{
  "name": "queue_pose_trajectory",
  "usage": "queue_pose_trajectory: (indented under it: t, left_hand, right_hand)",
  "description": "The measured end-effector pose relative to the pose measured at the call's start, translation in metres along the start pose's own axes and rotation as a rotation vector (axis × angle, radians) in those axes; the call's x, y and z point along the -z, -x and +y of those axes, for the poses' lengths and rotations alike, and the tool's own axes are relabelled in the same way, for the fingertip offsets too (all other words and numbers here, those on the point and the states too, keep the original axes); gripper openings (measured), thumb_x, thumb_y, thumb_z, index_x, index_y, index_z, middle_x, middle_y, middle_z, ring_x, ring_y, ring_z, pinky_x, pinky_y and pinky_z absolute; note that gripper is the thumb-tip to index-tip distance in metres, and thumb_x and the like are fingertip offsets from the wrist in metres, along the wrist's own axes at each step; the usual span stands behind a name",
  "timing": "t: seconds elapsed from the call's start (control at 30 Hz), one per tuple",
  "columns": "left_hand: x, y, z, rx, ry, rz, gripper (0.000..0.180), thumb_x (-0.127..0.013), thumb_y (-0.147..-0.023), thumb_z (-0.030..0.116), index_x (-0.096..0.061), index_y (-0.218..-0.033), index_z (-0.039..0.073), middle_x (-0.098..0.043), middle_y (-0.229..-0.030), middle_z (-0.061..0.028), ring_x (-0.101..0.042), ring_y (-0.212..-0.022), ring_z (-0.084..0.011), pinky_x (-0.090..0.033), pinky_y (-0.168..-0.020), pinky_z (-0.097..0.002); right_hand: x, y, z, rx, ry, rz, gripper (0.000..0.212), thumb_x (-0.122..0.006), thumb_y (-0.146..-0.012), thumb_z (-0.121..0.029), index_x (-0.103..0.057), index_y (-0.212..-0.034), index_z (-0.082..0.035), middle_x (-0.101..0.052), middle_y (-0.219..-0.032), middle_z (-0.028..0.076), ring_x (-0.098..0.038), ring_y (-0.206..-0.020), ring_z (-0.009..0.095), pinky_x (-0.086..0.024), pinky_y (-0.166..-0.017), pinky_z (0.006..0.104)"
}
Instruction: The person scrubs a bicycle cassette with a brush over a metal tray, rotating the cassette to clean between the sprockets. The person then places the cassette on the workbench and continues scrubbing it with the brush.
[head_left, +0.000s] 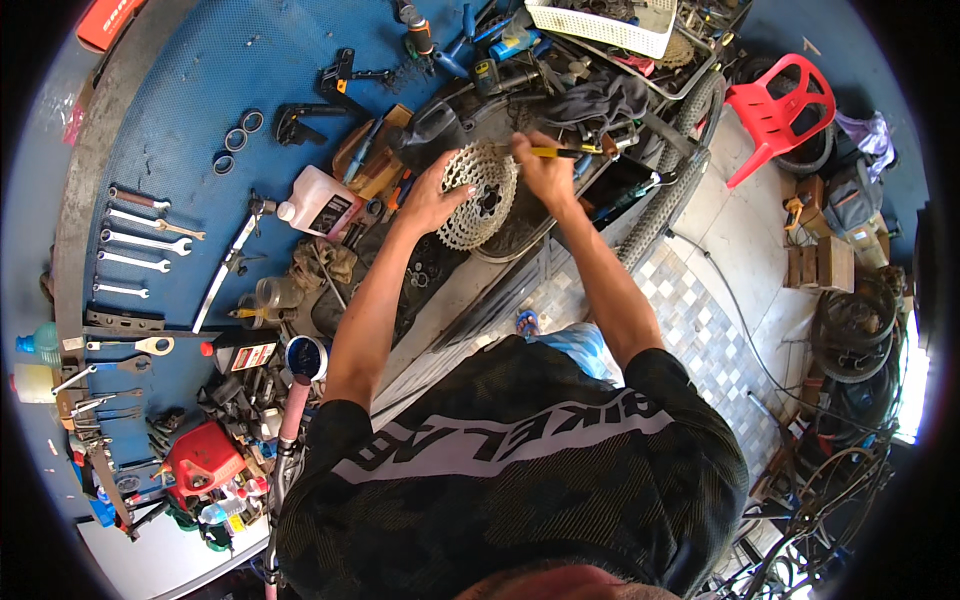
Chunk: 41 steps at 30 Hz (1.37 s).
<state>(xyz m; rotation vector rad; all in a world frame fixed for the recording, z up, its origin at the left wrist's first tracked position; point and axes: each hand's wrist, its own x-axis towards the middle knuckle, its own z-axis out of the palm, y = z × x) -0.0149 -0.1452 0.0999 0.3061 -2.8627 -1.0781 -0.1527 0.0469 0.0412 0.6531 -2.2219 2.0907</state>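
Note:
My left hand (432,200) grips a bicycle cassette (462,218) by its left edge, thumb across the face of the silver sprockets. The cassette is tilted up toward me over the cluttered bench, with a dark centre. At its right side my right hand (546,174) is closed around a thin tool with a yellow and black handle (556,152). The handle's black end points right; the working end lies toward the upper sprockets and is too small to make out. Just behind the cassette stands a black container (432,134).
A pink jug (324,204) and glass jars (278,293) stand left of my left arm. Spanners (145,241) hang on the blue wall. A white basket (610,24) sits at the far end. Right of the bench are a bicycle tyre (640,238) and a red chair (782,110).

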Motion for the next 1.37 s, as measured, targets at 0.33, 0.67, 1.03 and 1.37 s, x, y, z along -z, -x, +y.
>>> queue_pose_trajectory:
  t: [0.33, 0.67, 1.03, 1.37]
  left_hand:
    - [0.002, -0.012, 0.013, -0.025, 0.000, -0.056, 0.075, -0.081, -0.093, 0.034, -0.048, -0.154, 0.005, -0.059, -0.150, -0.0203, -0.054, -0.141, -0.0346, -0.043, -0.116, -0.0450]
    - [-0.004, -0.027, 0.007, -0.123, 0.116, -0.120, 0.070, -0.080, -0.091, 0.023, -0.050, -0.151, 0.003, -0.065, -0.142, -0.0229, -0.062, -0.133, -0.0363, -0.049, -0.110, -0.0447]
    - [0.000, -0.027, 0.006, -0.192, 0.004, -0.093, 0.070, -0.081, -0.091, 0.025, -0.051, -0.148, -0.004, -0.068, -0.135, -0.0254, -0.064, -0.129, -0.0368, -0.049, -0.109, -0.0425]
    - [0.010, -0.029, 0.015, -0.164, 0.032, -0.184, 0.073, -0.080, -0.093, 0.027, -0.048, -0.154, 0.001, -0.060, -0.147, -0.0244, -0.058, -0.137, -0.0399, -0.045, -0.116, -0.0427]
  right_hand:
    - [0.001, 0.005, -0.022, 0.100, -0.001, -0.018, 0.033, -0.071, -0.100, -0.027, -0.067, -0.083, 0.001, -0.058, -0.064, 0.009, -0.051, -0.059, 0.016, -0.044, -0.056, 0.0368]
    - [-0.005, 0.007, -0.042, 0.268, 0.041, -0.014, 0.030, -0.074, -0.098, -0.023, -0.066, -0.080, 0.000, -0.061, -0.070, 0.014, -0.057, -0.060, 0.023, -0.046, -0.058, 0.0392]
    - [-0.018, 0.003, -0.052, 0.263, 0.005, 0.069, 0.036, -0.070, -0.100, -0.027, -0.064, -0.078, 0.000, -0.053, -0.059, 0.011, -0.045, -0.055, 0.017, -0.042, -0.054, 0.0374]
    - [-0.011, 0.000, -0.031, 0.004, -0.116, 0.129, 0.050, -0.069, -0.102, -0.042, -0.056, -0.074, -0.003, -0.046, -0.062, -0.003, -0.040, -0.061, 0.011, -0.037, -0.055, 0.0331]
